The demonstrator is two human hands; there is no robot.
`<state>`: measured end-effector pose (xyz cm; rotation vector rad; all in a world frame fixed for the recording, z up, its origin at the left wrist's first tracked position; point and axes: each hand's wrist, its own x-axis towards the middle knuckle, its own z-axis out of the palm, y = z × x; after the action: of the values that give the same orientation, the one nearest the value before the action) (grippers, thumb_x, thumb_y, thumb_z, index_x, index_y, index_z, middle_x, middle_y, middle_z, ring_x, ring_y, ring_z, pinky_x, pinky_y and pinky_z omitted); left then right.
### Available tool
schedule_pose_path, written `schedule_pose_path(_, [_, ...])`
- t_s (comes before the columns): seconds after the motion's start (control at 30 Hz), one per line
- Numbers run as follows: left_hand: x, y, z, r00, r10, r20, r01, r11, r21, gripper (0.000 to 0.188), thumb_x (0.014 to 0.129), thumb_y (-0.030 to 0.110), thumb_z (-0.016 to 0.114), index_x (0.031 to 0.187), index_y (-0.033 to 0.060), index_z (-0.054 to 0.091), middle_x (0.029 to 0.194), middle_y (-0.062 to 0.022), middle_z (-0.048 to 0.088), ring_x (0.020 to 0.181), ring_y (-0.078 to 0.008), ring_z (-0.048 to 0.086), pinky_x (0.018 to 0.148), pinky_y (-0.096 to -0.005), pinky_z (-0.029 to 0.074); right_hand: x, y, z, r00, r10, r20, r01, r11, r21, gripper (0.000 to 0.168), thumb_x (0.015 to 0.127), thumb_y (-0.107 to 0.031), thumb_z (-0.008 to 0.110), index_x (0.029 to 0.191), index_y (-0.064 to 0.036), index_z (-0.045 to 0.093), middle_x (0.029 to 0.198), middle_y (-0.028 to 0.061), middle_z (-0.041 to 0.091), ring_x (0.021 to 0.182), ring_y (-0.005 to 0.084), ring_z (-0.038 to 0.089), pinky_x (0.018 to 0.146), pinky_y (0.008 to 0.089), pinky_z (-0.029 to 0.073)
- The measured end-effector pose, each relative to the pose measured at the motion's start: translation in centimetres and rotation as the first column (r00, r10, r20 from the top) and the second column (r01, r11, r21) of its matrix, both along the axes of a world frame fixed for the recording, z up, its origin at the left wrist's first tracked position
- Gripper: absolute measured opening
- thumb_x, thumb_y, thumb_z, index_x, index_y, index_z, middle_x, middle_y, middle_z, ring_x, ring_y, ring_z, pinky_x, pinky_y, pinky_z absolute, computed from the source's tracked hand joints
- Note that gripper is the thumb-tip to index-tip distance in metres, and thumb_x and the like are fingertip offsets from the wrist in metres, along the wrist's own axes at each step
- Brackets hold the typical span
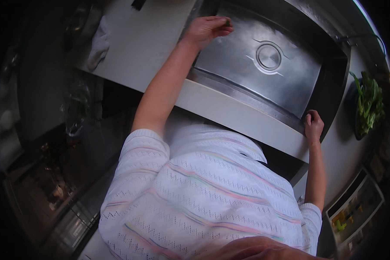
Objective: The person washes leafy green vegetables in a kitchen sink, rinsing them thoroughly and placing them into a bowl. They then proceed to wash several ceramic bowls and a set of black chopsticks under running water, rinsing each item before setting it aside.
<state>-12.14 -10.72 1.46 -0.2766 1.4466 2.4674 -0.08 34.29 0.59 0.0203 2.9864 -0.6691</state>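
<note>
My left hand [209, 31] is over the left side of a stainless steel sink [226, 53]. A small dark green piece [227, 23], perhaps a bit of leaf, is pinched between its thumb and fingers. Down at the sink's near right corner is my right hand [313, 126], its fingers curled. Whether anything is inside those fingers cannot be seen. A round metal drain cover [268, 57] is set in the sink floor, which looks wet.
Leafy green vegetables [369, 104] rest in a dark bowl [353, 112] on the counter right of the sink. A whitish cloth [99, 44] lies on the left counter [139, 42]. A clear plastic bag [78, 107] with something green hangs or stands below it at left.
</note>
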Motion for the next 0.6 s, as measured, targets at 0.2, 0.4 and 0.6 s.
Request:
schedule_pose_path(0.2, [5.3, 3.0, 0.7, 0.997, 0.044, 0.069, -0.033, 0.989, -0.146, 0.017, 0.075, 0.001, 0.061, 0.090, -0.0062, 0.060, 0.080, -0.0129, 0.062, 0.070, -0.0187, 0.063, 0.064, -0.0259, 0.054, 0.9, 2.0, -2.2, 1.000, 0.028, -0.011, -0.029, 0.998, -0.049, 0.013, 0.079, -0.014, 0.052, 0.085, -0.006, 0.060, 0.066, 0.0083, 0.059, 0.059, 0.0173, 0.057, 0.058, 0.0288, 0.046])
schedule_pose_path(0.4, [13.5, -1.2, 3.2, 0.976, 0.217, -0.019, -0.213, 0.931, -0.295, 0.014, 0.074, 0.000, 0.061, 0.087, -0.0033, 0.062, 0.077, -0.0097, 0.062, 0.066, -0.0156, 0.062, 0.061, -0.0230, 0.051, 0.5, 2.5, -2.8, 0.997, 0.070, 0.012, -0.070, 0.997, -0.014, 0.016, 0.079, -0.018, 0.049, 0.083, -0.007, 0.060, 0.065, 0.0088, 0.059, 0.059, 0.0196, 0.057, 0.058, 0.0305, 0.045])
schedule_pose_path(0.6, [23.4, -15.7, 11.9, 0.695, 0.533, -0.482, -0.719, 0.528, -0.452, 0.013, 0.076, 0.002, 0.060, 0.088, 0.0013, 0.064, 0.078, -0.0049, 0.063, 0.068, -0.0117, 0.060, 0.063, -0.0222, 0.049, 0.3, 2.5, -2.4, 0.988, 0.139, -0.072, -0.126, 0.978, 0.164, 0.018, 0.077, -0.019, 0.048, 0.080, -0.007, 0.061, 0.072, 0.0135, 0.061, 0.067, 0.0289, 0.059, 0.064, 0.0366, 0.046])
